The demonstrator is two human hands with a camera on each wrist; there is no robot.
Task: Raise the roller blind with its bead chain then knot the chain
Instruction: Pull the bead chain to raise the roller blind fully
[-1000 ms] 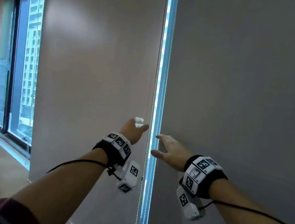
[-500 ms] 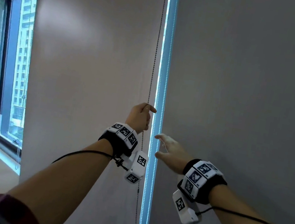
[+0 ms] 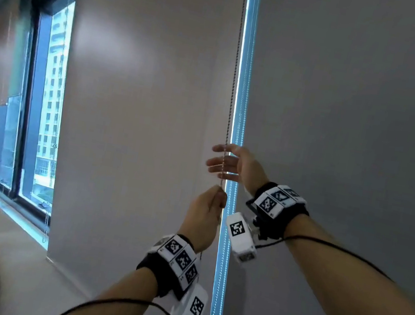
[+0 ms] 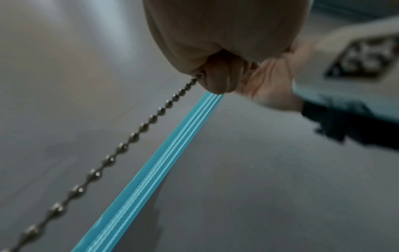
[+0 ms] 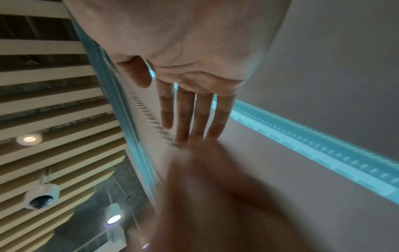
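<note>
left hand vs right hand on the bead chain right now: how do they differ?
Grip: the left hand is fisted round the bead chain; the right hand is open, fingers straight, gripping nothing.
Height: the right hand sits above the left hand.
Contact: the left hand clamps the chain; whether the right hand touches it is unclear.
Shared: both are by the bright gap between blinds.

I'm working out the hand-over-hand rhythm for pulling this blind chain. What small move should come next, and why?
Probably the right hand should close on the bead chain. Its fingers are straight and spread by the chain, just above the left hand, which already pinches the chain in a fist. A second grip higher up would likely let the pull continue.
</note>
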